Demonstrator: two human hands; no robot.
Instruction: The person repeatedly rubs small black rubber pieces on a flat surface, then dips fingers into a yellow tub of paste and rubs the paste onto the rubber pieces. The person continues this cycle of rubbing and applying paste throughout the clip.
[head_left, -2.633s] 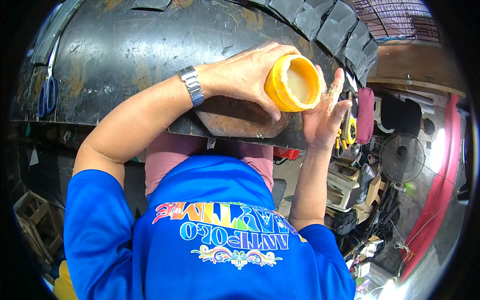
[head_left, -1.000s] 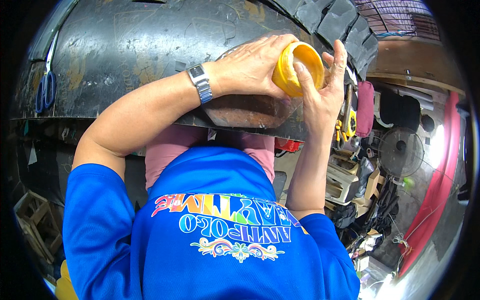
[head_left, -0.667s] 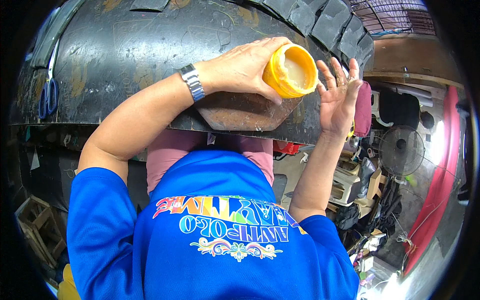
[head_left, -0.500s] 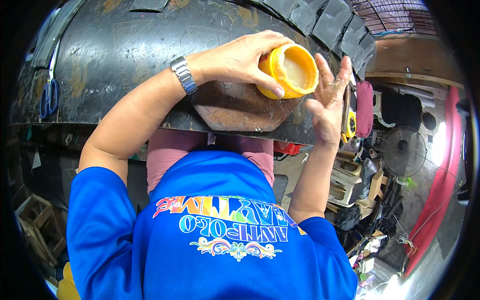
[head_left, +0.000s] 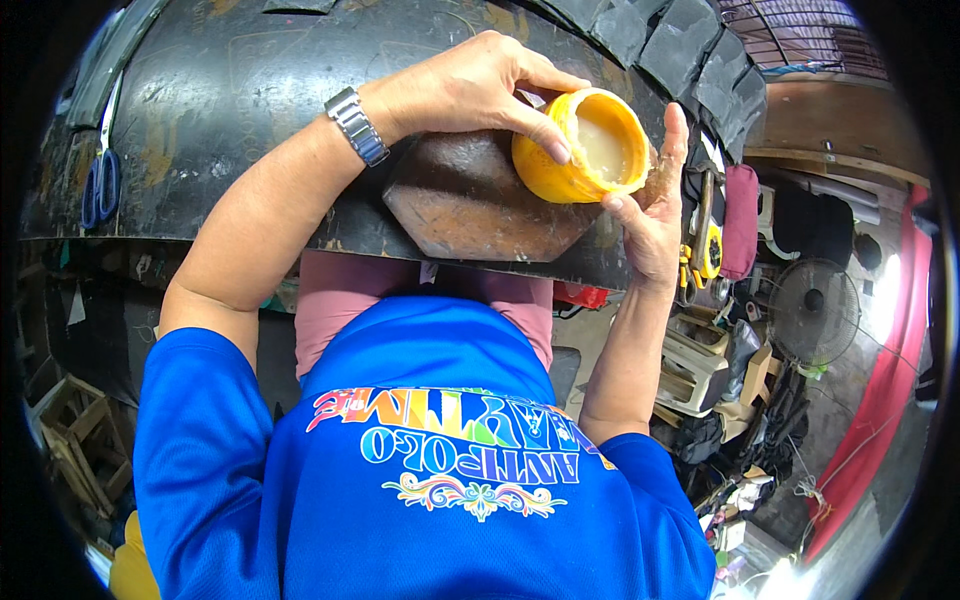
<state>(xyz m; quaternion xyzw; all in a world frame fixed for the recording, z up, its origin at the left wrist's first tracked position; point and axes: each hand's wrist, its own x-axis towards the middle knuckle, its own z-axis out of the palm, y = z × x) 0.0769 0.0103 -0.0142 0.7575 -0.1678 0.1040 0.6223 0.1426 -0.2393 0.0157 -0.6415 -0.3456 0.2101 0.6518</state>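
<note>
My left hand (head_left: 500, 95), a metal watch on its wrist, is wrapped round a yellow plastic jar (head_left: 545, 160). The jar leans to the right, its mouth showing a pale, milky paste (head_left: 603, 150) inside. Close against the jar's right rim is my right hand (head_left: 655, 215), its thumb at the lower edge of the rim and one finger stretched upward. Some of its other fingers are partly hidden behind the rim. Beneath the jar lies a brown slab with angled corners (head_left: 480, 220) on the dark, worn tabletop (head_left: 270, 100).
Blue-handled scissors (head_left: 101, 190) lie at the table's left. Overlapping black pieces (head_left: 680, 45) line its far right edge. Beside the right edge are a yellow tape measure (head_left: 711, 250), other tools and a maroon roll (head_left: 740, 220). A fan (head_left: 815, 312) stands farther right.
The jar has tipped a little more toward the right and shifted slightly. My right hand has come in to its rim, and its fingers have changed pose.
</note>
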